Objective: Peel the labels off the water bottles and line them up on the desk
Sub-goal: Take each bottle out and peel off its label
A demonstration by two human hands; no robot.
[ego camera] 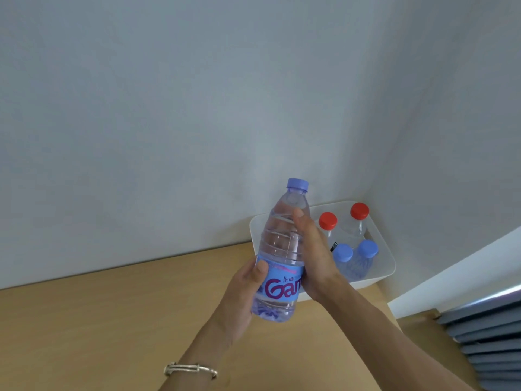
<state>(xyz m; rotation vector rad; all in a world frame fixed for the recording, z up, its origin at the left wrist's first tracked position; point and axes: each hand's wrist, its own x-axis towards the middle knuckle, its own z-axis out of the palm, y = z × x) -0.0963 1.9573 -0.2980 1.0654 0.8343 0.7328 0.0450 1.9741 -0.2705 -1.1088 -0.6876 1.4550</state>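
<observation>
The right hand (313,258) covers the end of the word on the held bottle (282,241). The white bin (377,279) hides the bottoms of the other bottles (352,230).

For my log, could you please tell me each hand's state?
Left hand: grips the labelled bottle low down.
Right hand: holds the same bottle higher up.

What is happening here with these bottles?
A person holds one water bottle above the wooden desk. The left grip is around its lower part, thumb on the blue label, which is still on. The right grip holds its upper side. Four more bottles, two red-capped and two blue-capped, stand in a white bin by the wall.
</observation>
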